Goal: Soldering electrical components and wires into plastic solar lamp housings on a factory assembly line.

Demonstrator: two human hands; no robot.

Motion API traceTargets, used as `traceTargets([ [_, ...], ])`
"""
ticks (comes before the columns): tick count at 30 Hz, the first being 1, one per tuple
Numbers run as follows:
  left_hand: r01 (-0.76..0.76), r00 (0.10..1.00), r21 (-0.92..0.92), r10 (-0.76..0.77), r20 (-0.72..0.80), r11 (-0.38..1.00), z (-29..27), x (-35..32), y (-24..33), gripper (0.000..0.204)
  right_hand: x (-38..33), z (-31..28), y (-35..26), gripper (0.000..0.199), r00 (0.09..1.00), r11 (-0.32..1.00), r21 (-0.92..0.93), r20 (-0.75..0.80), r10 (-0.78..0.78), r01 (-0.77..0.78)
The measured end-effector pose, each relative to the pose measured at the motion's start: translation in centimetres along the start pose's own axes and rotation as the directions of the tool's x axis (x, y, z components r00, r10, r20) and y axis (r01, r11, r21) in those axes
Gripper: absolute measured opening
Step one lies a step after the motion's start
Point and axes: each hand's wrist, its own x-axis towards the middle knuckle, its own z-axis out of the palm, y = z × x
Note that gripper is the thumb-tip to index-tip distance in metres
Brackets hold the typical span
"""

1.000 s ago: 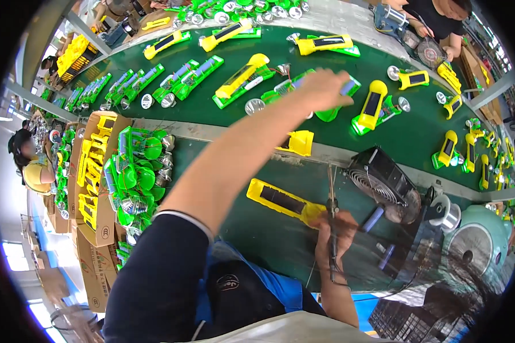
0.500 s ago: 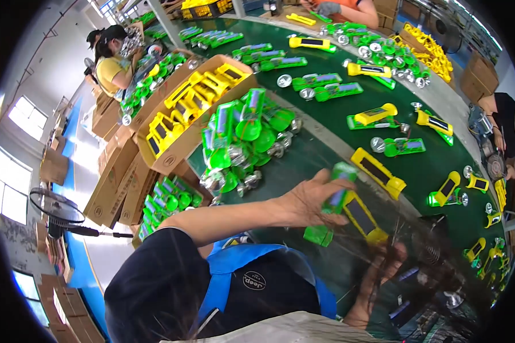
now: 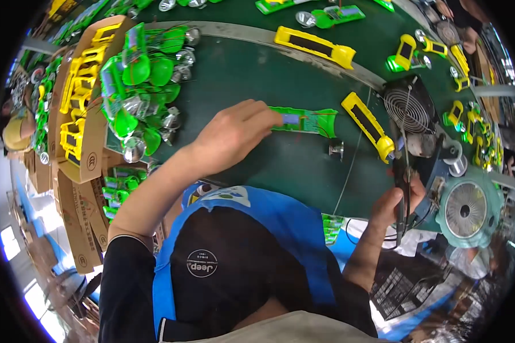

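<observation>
On the green tabletop lies a green flashlight half-shell (image 3: 319, 121) with a battery and a circuit board inside. My left hand (image 3: 234, 136) is closed on its left end, fingers bent over the rim. A silver lamp reflector (image 3: 336, 150) sits just below the shell's right end. My right hand (image 3: 409, 197), farther right, is wrapped around a dark, slim soldering iron (image 3: 404, 191) with a cable hanging from it. Between the shell and the iron rests a yellow flashlight housing (image 3: 365, 123). The iron's tip is hard to make out.
At left are piled green shells with reflectors (image 3: 140, 74) and a cardboard box (image 3: 91, 166) of yellow housings. A black fan (image 3: 409, 108), a solder wire spool (image 3: 455, 160) and a pale green fan (image 3: 466, 208) stand at right. Another yellow housing (image 3: 315, 46) lies near the far ledge.
The view has swung right. The green shell my left hand was holding up is now down on the table. My right hand has moved from the yellow housing and gripped the soldering iron.
</observation>
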Motion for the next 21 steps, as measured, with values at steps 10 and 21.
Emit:
traceTargets([
  [10, -0.209, 0.969, -0.214, 0.232, 0.086, 0.954, 5.0, 4.7, -1.3, 0.018, -0.7, 0.1, 2.0, 0.035, 0.995, 0.996, -0.017, -0.024, 0.092, -0.093],
  [21, 0.158, 0.980, -0.474, -0.198, -0.035, 0.866, 5.9, 2.8, 0.7, 0.016, 4.7, 7.9, 5.8, 0.025, 0.904, 0.953, 0.049, 0.335, 0.266, -0.299],
])
